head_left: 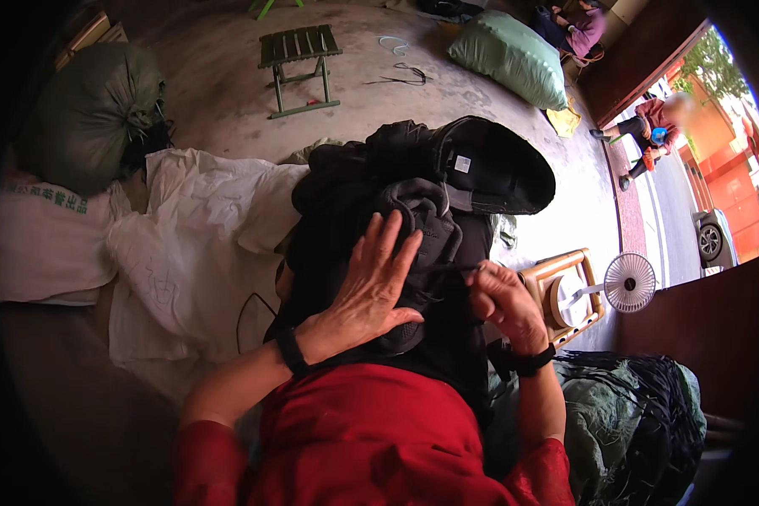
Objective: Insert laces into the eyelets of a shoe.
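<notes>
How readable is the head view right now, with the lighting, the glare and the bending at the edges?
Head view: the black garment under the left hand and right hand sits in dim shade, its folds hard to separate; the street outside glares bright; the rim is black with fisheye bending; the seated person outside is blurred.

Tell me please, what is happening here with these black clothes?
A person in red sleeves works on a pile of black clothes on the lap. The left hand lies flat and open on the dark fabric. The right hand is closed, pinching an edge of the same fabric. A white sheet lies to the left, a small fan to the right, and a green stool stands farther on the concrete floor.
</notes>
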`<state>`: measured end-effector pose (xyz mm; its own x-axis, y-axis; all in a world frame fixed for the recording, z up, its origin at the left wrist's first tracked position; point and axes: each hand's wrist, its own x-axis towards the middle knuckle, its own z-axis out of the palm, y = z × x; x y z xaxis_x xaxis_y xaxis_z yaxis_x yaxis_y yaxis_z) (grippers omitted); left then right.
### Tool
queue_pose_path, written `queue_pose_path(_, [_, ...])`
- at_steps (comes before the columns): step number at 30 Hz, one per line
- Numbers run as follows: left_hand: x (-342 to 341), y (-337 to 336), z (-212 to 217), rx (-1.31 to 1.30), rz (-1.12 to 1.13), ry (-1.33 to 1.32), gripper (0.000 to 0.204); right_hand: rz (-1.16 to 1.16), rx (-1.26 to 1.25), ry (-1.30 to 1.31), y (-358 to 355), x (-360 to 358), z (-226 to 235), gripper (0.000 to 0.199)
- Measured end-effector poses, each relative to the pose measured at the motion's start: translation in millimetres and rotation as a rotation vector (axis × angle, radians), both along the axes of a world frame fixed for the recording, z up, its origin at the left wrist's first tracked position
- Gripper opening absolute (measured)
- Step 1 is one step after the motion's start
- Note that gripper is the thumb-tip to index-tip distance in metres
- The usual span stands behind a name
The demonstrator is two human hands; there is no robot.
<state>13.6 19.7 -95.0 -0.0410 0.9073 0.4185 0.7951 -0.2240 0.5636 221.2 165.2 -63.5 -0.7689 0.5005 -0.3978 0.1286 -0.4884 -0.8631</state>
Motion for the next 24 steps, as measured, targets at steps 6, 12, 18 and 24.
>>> queue_pose_path(6, [6,10,-15,0.007,-0.025,0.004,0.126,-0.181,0.004,0.209,29,-63,31,0.029])
queue_pose_path(12, [6,13,-17,-0.029,-0.002,-0.023,0.126,0.051,0.11,0.182,42,-84,38,0.026])
queue_pose_path(18, [-22,2,-12,-0.009,-0.068,-0.158,0.109,0.032,1.011,-0.4,54,-22,150,0.038])
queue_pose_path(24, [-40,-2,-1,-0.034,-0.083,-0.073,0.079,-0.145,1.519,-0.198,54,27,322,0.025])
